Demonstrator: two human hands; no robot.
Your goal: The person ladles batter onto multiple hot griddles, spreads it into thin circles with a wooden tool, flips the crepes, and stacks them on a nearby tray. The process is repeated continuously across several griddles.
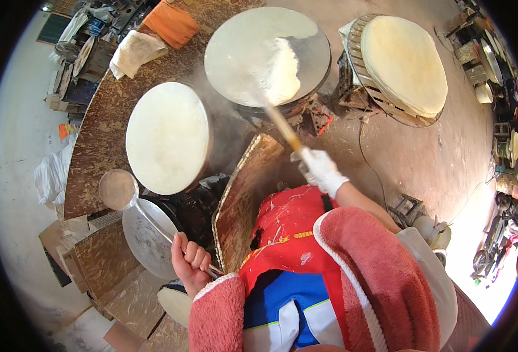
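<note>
My left hand (191,261) grips the long metal handle of a ladle (117,189), whose bowl holds pale brown liquid above the rim of a metal basin (147,240). My right hand (320,173), in a white glove, is closed on a wooden-handled tool (282,124); its far end is blurred over a round grey griddle (232,64), where a ragged white layer (282,67) lies amid haze. A pale round disc (165,135) covers a second round surface at the left.
A stack of thin round sheets (402,64) rests on a slatted rack at the right. The curved worktop (89,158) carries folded cloths (136,53). An upright board (241,193) stands before me. A cable (370,170) crosses the floor; equipment lines both sides.
</note>
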